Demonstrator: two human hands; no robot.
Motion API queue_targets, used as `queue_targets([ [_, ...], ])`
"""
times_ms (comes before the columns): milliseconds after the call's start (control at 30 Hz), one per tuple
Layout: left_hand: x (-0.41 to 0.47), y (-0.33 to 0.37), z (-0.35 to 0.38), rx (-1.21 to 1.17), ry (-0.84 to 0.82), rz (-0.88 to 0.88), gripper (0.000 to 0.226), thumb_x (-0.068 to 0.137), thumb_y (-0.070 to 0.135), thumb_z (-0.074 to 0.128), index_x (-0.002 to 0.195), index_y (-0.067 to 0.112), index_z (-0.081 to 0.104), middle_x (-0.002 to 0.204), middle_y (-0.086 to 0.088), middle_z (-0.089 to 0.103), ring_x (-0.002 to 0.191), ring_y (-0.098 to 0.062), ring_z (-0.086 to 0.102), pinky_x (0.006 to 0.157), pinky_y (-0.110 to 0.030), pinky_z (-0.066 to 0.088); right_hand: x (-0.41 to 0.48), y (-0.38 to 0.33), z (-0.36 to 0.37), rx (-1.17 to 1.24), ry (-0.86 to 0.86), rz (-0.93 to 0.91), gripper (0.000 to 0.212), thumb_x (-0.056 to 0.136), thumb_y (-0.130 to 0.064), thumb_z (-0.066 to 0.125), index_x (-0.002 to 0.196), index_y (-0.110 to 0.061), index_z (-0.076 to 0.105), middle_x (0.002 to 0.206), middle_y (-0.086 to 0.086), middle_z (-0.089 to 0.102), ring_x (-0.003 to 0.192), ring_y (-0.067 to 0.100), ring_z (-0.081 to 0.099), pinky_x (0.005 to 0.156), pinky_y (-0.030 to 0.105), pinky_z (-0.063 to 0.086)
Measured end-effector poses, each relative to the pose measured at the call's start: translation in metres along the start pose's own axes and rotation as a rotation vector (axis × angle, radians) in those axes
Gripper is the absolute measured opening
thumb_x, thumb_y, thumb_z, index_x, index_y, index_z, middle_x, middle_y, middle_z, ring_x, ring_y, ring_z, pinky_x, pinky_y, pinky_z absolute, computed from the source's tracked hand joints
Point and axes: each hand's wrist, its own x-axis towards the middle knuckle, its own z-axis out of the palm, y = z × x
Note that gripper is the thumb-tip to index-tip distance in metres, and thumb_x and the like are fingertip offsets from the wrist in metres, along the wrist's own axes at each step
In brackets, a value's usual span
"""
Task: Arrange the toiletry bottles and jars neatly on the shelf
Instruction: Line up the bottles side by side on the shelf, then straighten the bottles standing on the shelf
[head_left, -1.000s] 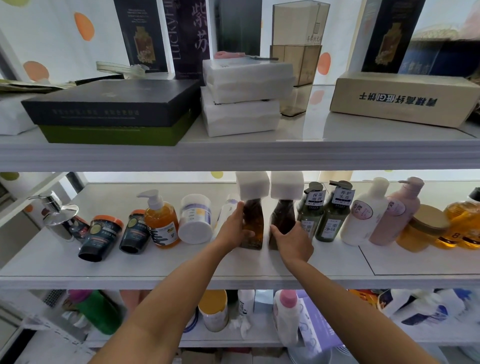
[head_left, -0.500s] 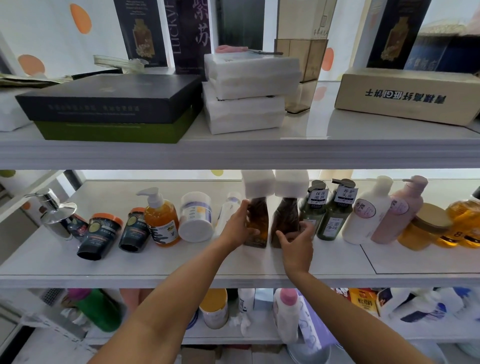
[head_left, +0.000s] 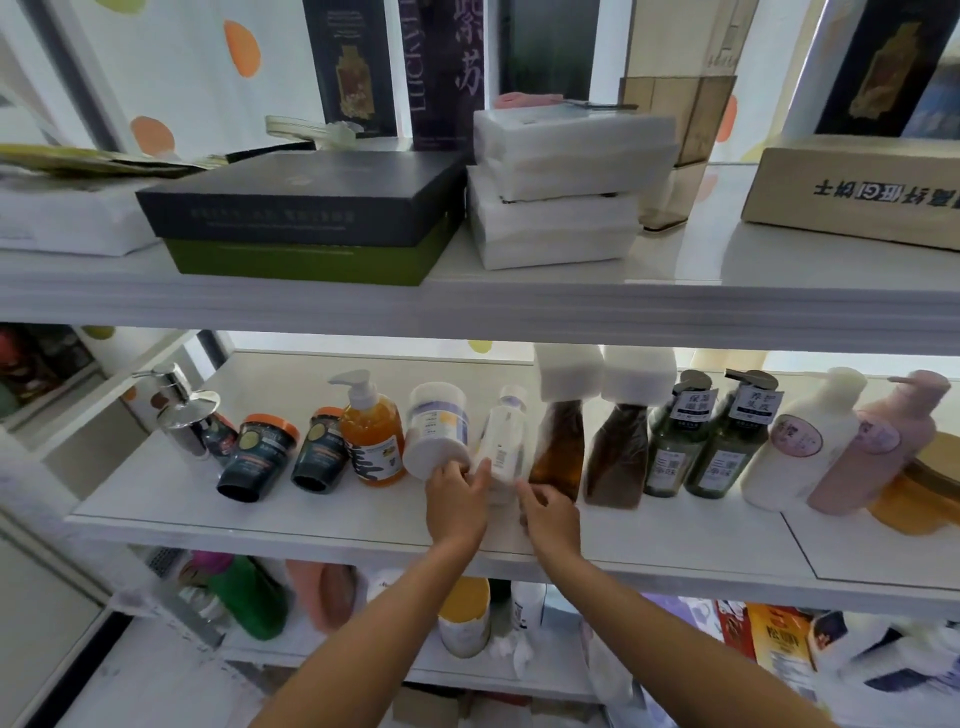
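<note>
White slim bottle (head_left: 503, 441) on the middle shelf (head_left: 363, 519), flanked by both hands.

The bottle stood tilted between a white jar (head_left: 436, 431) on its left and two amber bottles (head_left: 558, 452) with foam-wrapped tops on its right. The left hand (head_left: 457, 501) had its fingertips at the jar's lower edge and its thumb against the bottle. The right hand (head_left: 551, 517) had its fingers curled at the bottle's base. Whether either hand gripped the bottle could not be told. An orange pump bottle (head_left: 373, 439) stood left of the jar and green pump bottles (head_left: 670, 452) stood right of the amber pair. The upper shelf (head_left: 467, 306) cut off the foam tops.
</note>
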Motion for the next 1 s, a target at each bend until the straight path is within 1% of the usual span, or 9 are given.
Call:
queue_targets([
  [100, 0.005, 0.002, -0.003, -0.148, -0.099, -0.175, 0.045, 0.090, 0.047, 0.054, 0.109, 0.007, 0.061, 0.103, -0.006, 0.066, 0.092, -0.019, 0.061, 0.079, -0.031, 0.048, 0.004, -0.013, 0.009, 0.167, -0.044, 0.152, 0.031, 0.093, -0.042, 0.050, 0.080, -0.017, 0.063, 0.080, 0.006, 0.064, 0.073, 0.019, 0.060, 0.074, 0.035, 0.053],
  [200, 0.015, 0.002, -0.007, -0.276, -0.195, -0.326, 0.052, 0.085, 0.043, 0.064, 0.114, 0.000, 0.062, 0.109, -0.014, 0.067, 0.101, -0.027, 0.061, 0.087, -0.035, 0.050, 0.011, -0.021, 0.011, 0.269, -0.034, 0.298, 0.031, 0.087, -0.044, 0.059, 0.072, -0.017, 0.056, 0.083, 0.008, 0.066, 0.083, 0.026, 0.066, 0.084, 0.037, 0.056],
  [300, 0.019, 0.000, -0.010, -0.402, -0.266, -0.415, 0.056, 0.081, 0.038, 0.071, 0.115, -0.005, 0.061, 0.110, -0.018, 0.066, 0.102, -0.030, 0.062, 0.091, -0.039, 0.052, 0.018, -0.023, 0.012, 0.303, -0.071, 0.371, 0.039, 0.079, -0.047, 0.068, 0.086, -0.010, 0.059, 0.092, 0.010, 0.067, 0.090, 0.027, 0.065, 0.086, 0.036, 0.055],
  [467, 0.021, 0.004, -0.014, -0.471, -0.360, -0.466, 0.038, 0.083, 0.027, 0.071, 0.104, -0.002, 0.057, 0.087, -0.010, 0.063, 0.074, -0.019, 0.058, 0.058, -0.022, 0.047, 0.022, -0.023, 0.002, 0.495, -0.183, 0.434, 0.041, 0.078, -0.027, 0.074, 0.107, -0.005, 0.056, 0.089, 0.007, 0.063, 0.080, 0.019, 0.060, 0.071, 0.027, 0.053],
  [533, 0.024, 0.003, -0.018, -0.477, -0.409, -0.491, 0.040, 0.083, 0.025, 0.071, 0.107, -0.001, 0.054, 0.088, -0.010, 0.061, 0.074, -0.019, 0.056, 0.062, -0.025, 0.047, 0.023, -0.020, -0.001, 0.511, -0.204, 0.449, 0.040, 0.076, -0.023, 0.076, 0.106, -0.003, 0.059, 0.086, 0.007, 0.062, 0.075, 0.017, 0.057, 0.063, 0.023, 0.049],
  [600, 0.028, 0.003, -0.021, -0.464, -0.459, -0.512, 0.048, 0.083, 0.022, 0.072, 0.118, -0.005, 0.053, 0.104, -0.016, 0.063, 0.088, -0.026, 0.059, 0.074, -0.033, 0.050, 0.022, -0.019, -0.002, 0.509, -0.210, 0.453, 0.032, 0.075, -0.019, 0.077, 0.097, -0.003, 0.061, 0.081, 0.006, 0.060, 0.069, 0.014, 0.054, 0.062, 0.021, 0.049],
  [700, 0.028, 0.010, -0.025, -0.462, -0.510, -0.500, 0.040, 0.086, 0.012, 0.066, 0.120, -0.006, 0.054, 0.111, -0.016, 0.061, 0.099, -0.026, 0.057, 0.081, -0.032, 0.051, 0.024, -0.016, -0.001, 0.519, -0.214, 0.458, 0.022, 0.075, -0.016, 0.077, 0.088, -0.007, 0.062, 0.081, 0.005, 0.060, 0.070, 0.013, 0.053, 0.064, 0.020, 0.049],
  [800, 0.024, 0.010, -0.027, -0.496, -0.514, -0.458, 0.038, 0.086, 0.007, 0.066, 0.119, -0.010, 0.055, 0.106, -0.015, 0.062, 0.099, -0.026, 0.059, 0.086, -0.034, 0.051, 0.022, -0.015, -0.005, 0.520, -0.250, 0.445, 0.031, 0.078, -0.015, 0.075, 0.104, -0.001, 0.064, 0.080, 0.004, 0.061, 0.070, 0.012, 0.054, 0.063, 0.019, 0.049],
  [1000, -0.004, -0.015, -0.028, -0.496, -0.414, -0.174, 0.045, 0.081, 0.007, 0.071, 0.123, 0.010, 0.056, 0.113, -0.006, 0.065, 0.097, -0.013, 0.061, 0.073, -0.019, 0.052, 0.006, -0.002, -0.013, 0.431, -0.337, 0.245, 0.044, 0.081, -0.008, 0.069, 0.124, -0.010, 0.060, 0.111, 0.007, 0.068, 0.104, 0.022, 0.062, 0.097, 0.035, 0.049],
])
